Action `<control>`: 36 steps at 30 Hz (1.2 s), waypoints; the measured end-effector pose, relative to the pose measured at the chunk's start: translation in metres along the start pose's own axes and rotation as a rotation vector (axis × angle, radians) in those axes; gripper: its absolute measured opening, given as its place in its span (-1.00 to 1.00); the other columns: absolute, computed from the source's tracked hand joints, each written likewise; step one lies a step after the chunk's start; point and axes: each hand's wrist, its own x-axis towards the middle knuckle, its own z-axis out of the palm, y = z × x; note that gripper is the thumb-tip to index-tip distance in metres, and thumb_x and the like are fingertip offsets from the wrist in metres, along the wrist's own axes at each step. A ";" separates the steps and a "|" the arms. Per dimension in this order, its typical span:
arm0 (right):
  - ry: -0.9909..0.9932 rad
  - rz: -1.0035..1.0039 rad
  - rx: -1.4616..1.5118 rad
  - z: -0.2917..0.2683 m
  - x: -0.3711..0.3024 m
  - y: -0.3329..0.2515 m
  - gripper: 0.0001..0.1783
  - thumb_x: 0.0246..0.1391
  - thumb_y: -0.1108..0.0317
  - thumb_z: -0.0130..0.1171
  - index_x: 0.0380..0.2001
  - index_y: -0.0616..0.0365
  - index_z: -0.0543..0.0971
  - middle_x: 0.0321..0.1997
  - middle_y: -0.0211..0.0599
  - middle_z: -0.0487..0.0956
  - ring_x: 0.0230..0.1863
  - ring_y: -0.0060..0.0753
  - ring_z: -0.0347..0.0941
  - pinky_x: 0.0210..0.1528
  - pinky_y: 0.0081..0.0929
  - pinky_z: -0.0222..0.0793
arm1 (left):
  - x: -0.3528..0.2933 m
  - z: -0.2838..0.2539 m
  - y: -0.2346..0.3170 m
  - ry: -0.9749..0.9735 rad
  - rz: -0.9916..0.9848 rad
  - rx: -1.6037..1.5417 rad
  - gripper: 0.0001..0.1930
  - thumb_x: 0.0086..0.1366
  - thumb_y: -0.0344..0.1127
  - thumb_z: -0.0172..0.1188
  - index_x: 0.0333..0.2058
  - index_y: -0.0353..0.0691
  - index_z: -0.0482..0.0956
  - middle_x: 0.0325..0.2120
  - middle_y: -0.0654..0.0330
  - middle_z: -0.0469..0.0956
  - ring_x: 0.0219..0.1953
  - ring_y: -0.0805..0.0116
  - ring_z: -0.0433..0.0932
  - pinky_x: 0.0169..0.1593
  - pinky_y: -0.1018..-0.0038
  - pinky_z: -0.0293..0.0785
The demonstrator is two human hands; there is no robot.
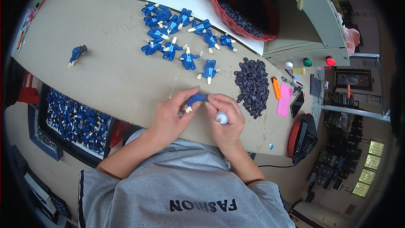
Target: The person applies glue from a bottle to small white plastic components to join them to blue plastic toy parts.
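Between the fingers of my left hand (pixel 168 116) is a small blue figurine body (pixel 195 99) with cream hands, lying sideways. My right hand (pixel 230 122) pinches at its leg end, where a dark bit shows; most of that piece is hidden by the fingertips. Tucked in the same hand is a small white squeeze bottle (pixel 222 118), its tip pointing toward me. Beyond my hands lie several headless blue figurines (pixel 173 24) without feet. Right of them is a heap of small dark shoe-like pieces (pixel 252 86). Off to the left stands one figurine (pixel 77 54) with dark feet.
A red scalloped basin (pixel 214 3) of dark pieces sits inside a grey cabinet (pixel 291 38) at the back. An orange lighter (pixel 276 87), pink paper (pixel 284 99) and black pouch (pixel 303 138) lie right. Below the left table edge is a tray (pixel 71 147) full of blue figurines.
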 end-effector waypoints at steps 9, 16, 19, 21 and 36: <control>-0.136 0.046 -0.079 -0.019 0.016 -0.012 -0.68 -0.04 0.57 0.37 -0.14 0.21 0.63 -0.15 -0.10 0.61 -0.18 -0.24 0.60 -0.20 -0.46 0.54 | 0.003 0.000 0.007 0.011 -0.004 0.037 -0.62 0.30 -0.52 0.20 0.10 -0.31 0.47 -0.11 0.06 0.63 -0.17 0.42 0.64 -0.19 0.52 0.60; -0.134 0.094 -0.031 -0.013 0.010 -0.007 -0.65 -0.03 0.58 0.35 -0.11 0.21 0.63 -0.15 -0.11 0.59 -0.20 -0.27 0.60 -0.21 -0.47 0.54 | 0.002 0.001 0.000 0.013 0.028 0.094 -0.62 0.30 -0.51 0.20 0.10 -0.32 0.46 -0.13 0.07 0.64 -0.17 0.41 0.65 -0.18 0.51 0.60; -0.174 0.130 0.007 -0.014 0.010 -0.004 -0.65 -0.02 0.60 0.34 -0.10 0.21 0.63 -0.14 -0.10 0.59 -0.20 -0.27 0.60 -0.22 -0.48 0.54 | 0.003 0.000 -0.002 0.017 0.047 0.122 -0.61 0.29 -0.51 0.22 0.09 -0.32 0.46 -0.13 0.06 0.64 -0.18 0.40 0.65 -0.17 0.49 0.60; -0.201 0.132 -0.012 -0.015 0.013 -0.006 -0.65 -0.02 0.60 0.34 -0.10 0.22 0.63 -0.13 -0.10 0.58 -0.20 -0.27 0.60 -0.21 -0.47 0.54 | 0.003 0.000 -0.002 0.028 0.082 0.147 -0.61 0.28 -0.51 0.23 0.09 -0.33 0.47 -0.14 0.06 0.64 -0.19 0.41 0.65 -0.16 0.49 0.60; -0.277 -0.052 -0.050 -0.046 0.043 -0.026 -0.60 -0.04 0.43 0.41 -0.08 0.21 0.59 -0.13 -0.18 0.59 -0.20 -0.27 0.60 -0.22 -0.42 0.52 | 0.009 -0.005 0.005 0.036 0.038 -0.204 -0.69 0.34 -0.45 0.17 0.04 -0.32 0.44 -0.12 0.07 0.62 -0.14 0.35 0.64 -0.10 0.46 0.54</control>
